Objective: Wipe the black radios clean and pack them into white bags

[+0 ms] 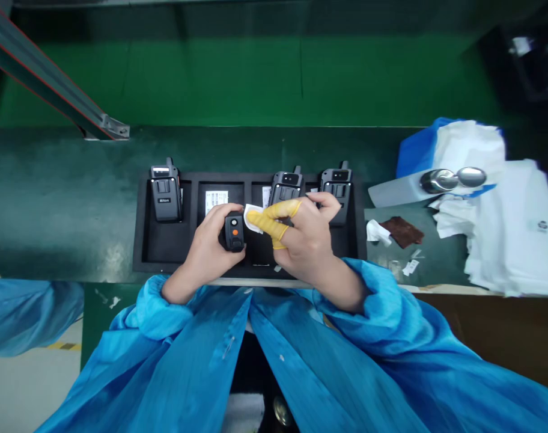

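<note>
My left hand [211, 240] is closed around a black two-way radio [234, 233], whose end with a white and an orange button faces up. In my right hand [303, 234], which wears yellow finger cots, a folded white wipe [253, 218] is pinched close beside that radio. Below both hands lies a black compartment tray [163, 257]. Another radio [166, 195] marked Riton rests at its left end. Two more sit toward the right: one radio [286, 183] partly behind my right hand, and one radio [337, 183] in the end compartment.
At the right stand a clear pump bottle [398, 190], lying over or against a blue box [416, 150] with white wipes, and a pile of white bags [517, 234]. A brown cloth [403, 231] lies nearer. A metal post [53, 78] rises at the back left; a blue sleeve [30, 313] shows at left.
</note>
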`<state>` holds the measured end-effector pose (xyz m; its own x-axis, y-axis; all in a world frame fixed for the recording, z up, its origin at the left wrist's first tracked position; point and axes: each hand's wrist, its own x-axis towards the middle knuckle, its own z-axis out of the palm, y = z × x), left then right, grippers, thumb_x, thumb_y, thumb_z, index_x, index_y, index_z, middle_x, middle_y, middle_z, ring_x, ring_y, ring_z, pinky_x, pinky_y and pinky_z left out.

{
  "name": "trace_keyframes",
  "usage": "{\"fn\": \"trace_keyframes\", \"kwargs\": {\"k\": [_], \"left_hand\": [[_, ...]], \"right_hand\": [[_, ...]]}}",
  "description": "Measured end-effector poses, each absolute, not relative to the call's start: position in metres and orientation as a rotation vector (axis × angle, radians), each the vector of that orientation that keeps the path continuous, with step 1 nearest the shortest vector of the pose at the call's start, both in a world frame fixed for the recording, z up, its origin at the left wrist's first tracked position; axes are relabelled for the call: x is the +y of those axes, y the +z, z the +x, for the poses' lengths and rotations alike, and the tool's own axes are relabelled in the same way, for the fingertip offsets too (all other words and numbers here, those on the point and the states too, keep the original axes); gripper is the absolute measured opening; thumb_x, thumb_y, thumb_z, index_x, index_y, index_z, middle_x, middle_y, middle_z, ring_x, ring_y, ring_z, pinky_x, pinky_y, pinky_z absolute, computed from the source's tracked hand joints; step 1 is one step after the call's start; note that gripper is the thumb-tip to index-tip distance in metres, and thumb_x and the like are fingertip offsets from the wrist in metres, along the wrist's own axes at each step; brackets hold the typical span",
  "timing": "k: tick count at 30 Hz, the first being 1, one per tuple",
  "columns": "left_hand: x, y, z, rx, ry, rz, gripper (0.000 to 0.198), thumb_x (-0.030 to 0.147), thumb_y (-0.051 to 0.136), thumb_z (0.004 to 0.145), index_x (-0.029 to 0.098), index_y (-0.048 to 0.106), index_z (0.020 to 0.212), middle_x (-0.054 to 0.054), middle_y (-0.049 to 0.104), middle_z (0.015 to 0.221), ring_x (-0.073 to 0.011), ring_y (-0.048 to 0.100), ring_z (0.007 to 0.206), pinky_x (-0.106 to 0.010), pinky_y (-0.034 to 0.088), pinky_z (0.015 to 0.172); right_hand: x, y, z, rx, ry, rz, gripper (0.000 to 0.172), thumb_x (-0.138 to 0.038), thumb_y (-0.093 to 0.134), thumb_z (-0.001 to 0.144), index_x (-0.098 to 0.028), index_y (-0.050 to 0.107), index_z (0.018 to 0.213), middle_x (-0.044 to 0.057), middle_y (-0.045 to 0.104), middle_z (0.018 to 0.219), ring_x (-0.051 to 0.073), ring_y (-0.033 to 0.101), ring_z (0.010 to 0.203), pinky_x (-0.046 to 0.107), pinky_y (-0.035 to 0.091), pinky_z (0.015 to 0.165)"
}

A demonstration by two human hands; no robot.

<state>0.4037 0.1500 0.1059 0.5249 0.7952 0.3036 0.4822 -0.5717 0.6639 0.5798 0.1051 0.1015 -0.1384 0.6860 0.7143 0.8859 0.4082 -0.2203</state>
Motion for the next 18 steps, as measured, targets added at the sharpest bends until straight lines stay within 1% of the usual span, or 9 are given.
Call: {"fn": "trace_keyframes", "kwargs": {"k": [4, 6, 9, 15, 18], "left_hand": [[0.15, 0.107, 0.403, 1.027, 0.78, 2.239, 0.052, 0.007, 0.063, 0.062, 0.023, 0.05, 0.11, -0.004, 0.062, 0.11, -0.0221, 0.06, 0.105, -0.039, 0.05, 0.091], [0.15, 0.109, 0.403, 1.018, 0.767, 2.223, 0.049, 0.006, 0.063, 0.062, 0.023, 0.051, 0.107, -0.003, 0.062, 0.108, -0.0215, 0.06, 0.103, -0.038, 0.051, 0.09], [0.151, 0.111, 0.403, 0.986, 0.762, 2.235, 0.048, 0.006, 0.062, 0.063, 0.023, 0.051, 0.107, -0.003, 0.063, 0.109, -0.0212, 0.06, 0.104, -0.038, 0.05, 0.091], [0.152, 0.111, 0.403, 0.963, 0.74, 2.264, 0.053, 0.006, 0.061, 0.064, 0.023, 0.05, 0.114, -0.004, 0.062, 0.114, -0.0214, 0.059, 0.109, -0.039, 0.049, 0.094], [0.152, 0.112, 0.404, 0.969, 0.732, 2.289, 0.053, 0.007, 0.061, 0.064, 0.022, 0.049, 0.114, -0.004, 0.062, 0.113, -0.0217, 0.059, 0.109, -0.039, 0.049, 0.094]], "right_hand": [[0.108, 0.103, 0.567, -1.919, -0.36, -1.305, 0.034, -0.011, 0.045, 0.087, -0.031, 0.072, 0.086, -0.004, 0.063, 0.08, 0.012, 0.048, 0.082, 0.039, 0.023, 0.089], [0.109, 0.104, 0.562, -1.958, -0.336, -1.311, 0.034, -0.012, 0.043, 0.088, -0.032, 0.071, 0.087, -0.004, 0.063, 0.079, 0.012, 0.048, 0.082, 0.04, 0.023, 0.09], [0.107, 0.104, 0.562, -1.982, -0.246, -1.3, 0.035, -0.011, 0.044, 0.085, -0.033, 0.071, 0.093, -0.004, 0.062, 0.079, 0.012, 0.049, 0.082, 0.04, 0.023, 0.09], [0.1, 0.101, 0.574, -1.97, -0.062, -1.238, 0.043, -0.006, 0.046, 0.079, -0.034, 0.069, 0.101, -0.005, 0.063, 0.086, 0.012, 0.051, 0.081, 0.041, 0.023, 0.09], [0.099, 0.1, 0.582, -1.856, -0.069, -1.296, 0.038, -0.008, 0.047, 0.079, -0.032, 0.069, 0.099, -0.002, 0.062, 0.087, 0.012, 0.052, 0.08, 0.039, 0.028, 0.085]]}}
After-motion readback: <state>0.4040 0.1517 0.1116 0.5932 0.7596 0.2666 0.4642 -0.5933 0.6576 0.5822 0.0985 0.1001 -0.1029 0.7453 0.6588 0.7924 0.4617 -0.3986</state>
